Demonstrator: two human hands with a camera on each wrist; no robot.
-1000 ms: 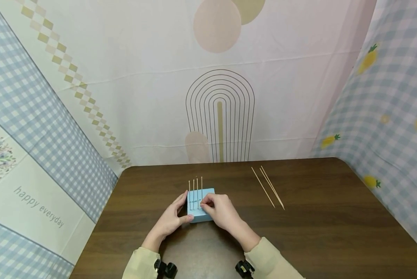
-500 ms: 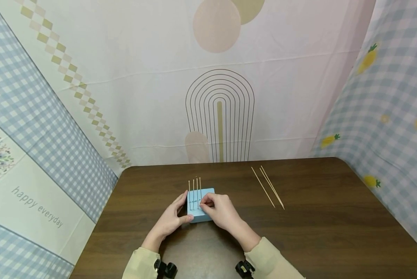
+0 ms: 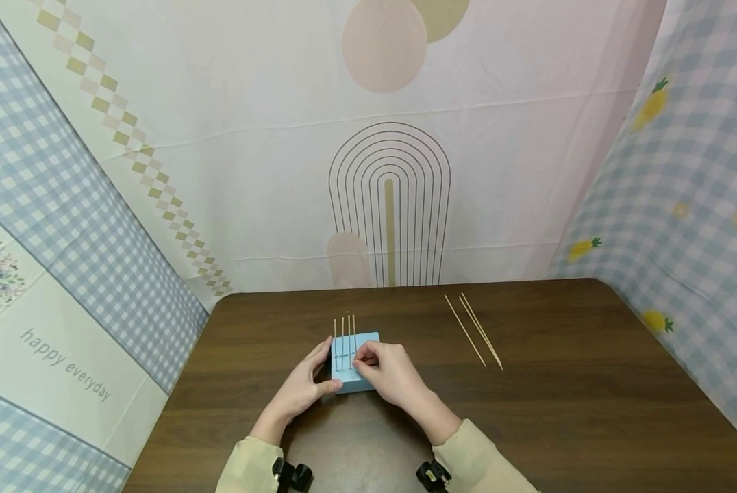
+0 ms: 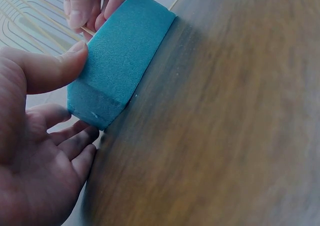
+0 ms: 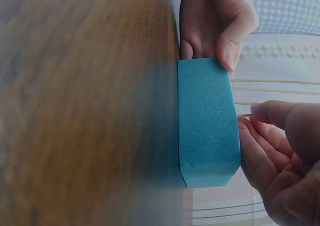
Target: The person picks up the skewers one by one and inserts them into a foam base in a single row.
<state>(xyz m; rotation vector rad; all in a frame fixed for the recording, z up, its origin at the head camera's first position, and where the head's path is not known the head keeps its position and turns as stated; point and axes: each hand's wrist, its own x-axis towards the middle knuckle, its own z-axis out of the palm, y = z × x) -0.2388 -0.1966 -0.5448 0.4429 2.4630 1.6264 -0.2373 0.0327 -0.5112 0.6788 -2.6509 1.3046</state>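
A light-blue foam block [image 3: 355, 385] lies on the table, with several thin wooden skewers [image 3: 335, 342] standing upright in a row in its top. My left hand [image 3: 303, 388] grips the block's left end, thumb on the near edge and fingers at the far side. With thumb and forefinger, my right hand [image 3: 396, 375] pinches the rightmost skewer [image 3: 354, 332] low down, close to the block's top. In the right wrist view, that skewer [image 5: 244, 115] meets the foam block [image 5: 206, 113] at the fingertips; how deep it sits is hidden.
Loose skewers [image 3: 465, 331] lie on the brown wooden table [image 3: 566, 383] to the right of the block. A patterned cloth [image 3: 270, 192] hangs behind the table's far edge. Checked cloths hang at both sides. Black wrist cameras [image 3: 433, 474] sit at the sleeves.
The top of the pinched skewer has come slightly down and to the left. Both hands and the foam block have kept their places.
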